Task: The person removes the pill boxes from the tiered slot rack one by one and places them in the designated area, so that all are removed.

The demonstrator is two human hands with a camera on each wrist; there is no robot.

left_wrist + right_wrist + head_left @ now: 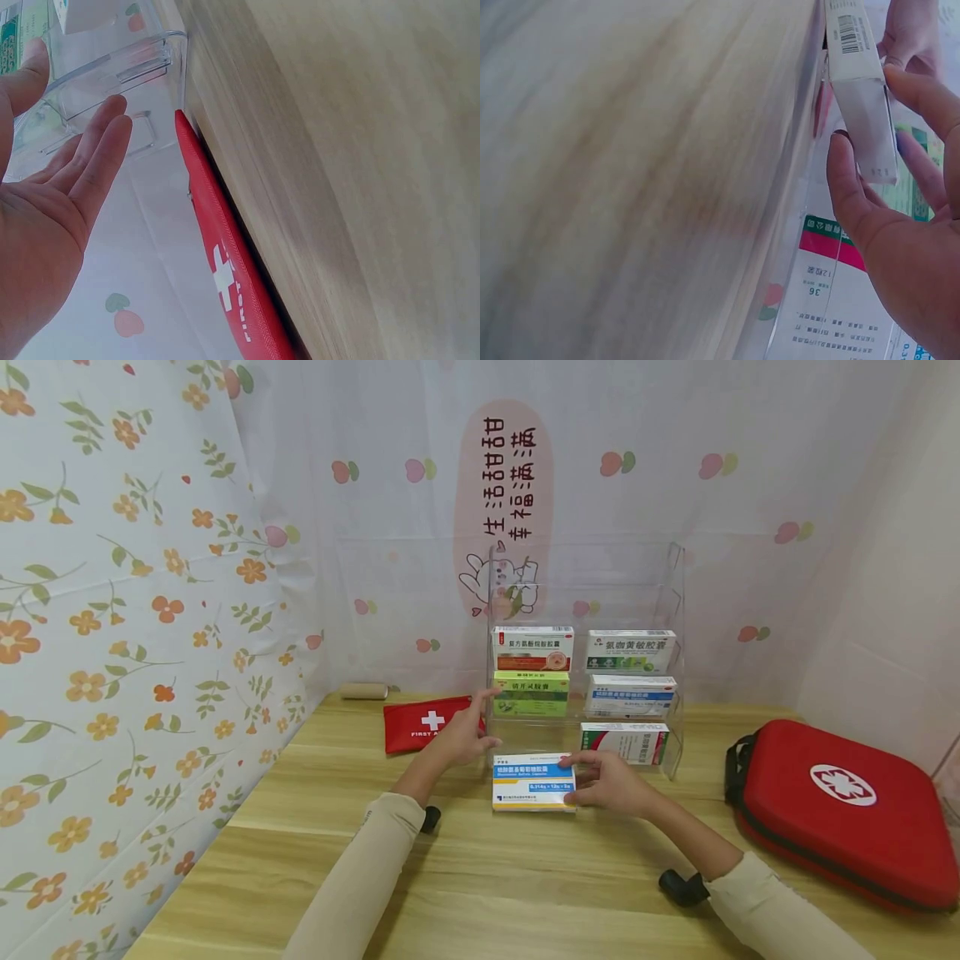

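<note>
My right hand (611, 785) pinches the right end of a white, blue and yellow medicine box (533, 782), its printed face toward me. In the right wrist view, thumb and fingers sit on either side of the box (861, 97). The box is in front of the lower left of a clear acrylic display rack (678, 610). My left hand (459, 737) is beside the rack's left edge; in the left wrist view its fingers (101, 161) extend near the clear plastic. A green medicine box (531, 695) stands on the rack just right of its fingertips.
Also on the rack are a red-and-white box (533, 649), a green-and-white box (630, 653), a blue-and-white box (630, 697) and a red-and-green-edged box (624, 743). A red first-aid pouch (408, 727) lies left, a red case (840, 810) right, on the wooden table (525, 893).
</note>
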